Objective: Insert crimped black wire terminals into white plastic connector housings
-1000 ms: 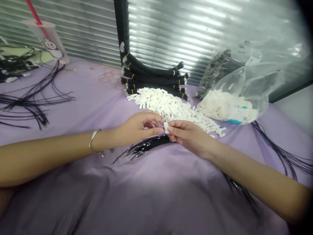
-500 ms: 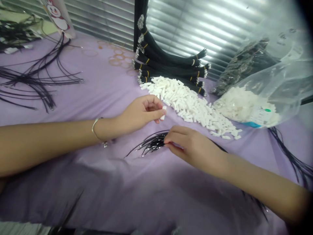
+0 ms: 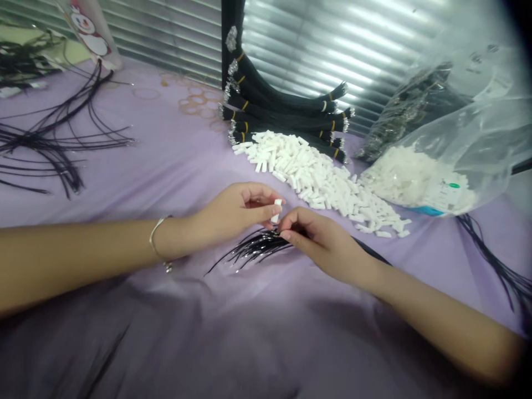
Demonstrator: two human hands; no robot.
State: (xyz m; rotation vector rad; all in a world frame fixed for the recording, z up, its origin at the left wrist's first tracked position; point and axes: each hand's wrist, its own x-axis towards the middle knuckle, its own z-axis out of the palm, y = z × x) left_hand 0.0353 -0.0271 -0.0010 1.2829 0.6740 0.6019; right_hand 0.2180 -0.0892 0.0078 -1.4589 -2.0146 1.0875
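Observation:
My left hand (image 3: 243,206) pinches a small white plastic connector housing (image 3: 276,211) between thumb and fingers. Just to its right, my right hand (image 3: 318,235) is closed, thumb against fingertips, on what looks like the end of a thin black wire. Its tip is too small to make out, close beside the housing. Beneath both hands lies a fanned bunch of black wires (image 3: 253,248) with shiny metal terminals at their ends. A heap of loose white housings (image 3: 311,172) spreads behind my hands.
Banded bundles of black wire (image 3: 282,108) stack behind the heap. At right sit a clear bag of white pieces (image 3: 419,180) and a bag of dark wires (image 3: 411,105). More black wires (image 3: 62,138) hang from a printed container (image 3: 89,30) at left, over the purple cloth (image 3: 174,155).
My left hand has come down toward me with the white housing. My right hand has lifted slightly from the bunch, and the two hands' fingertips are now close together.

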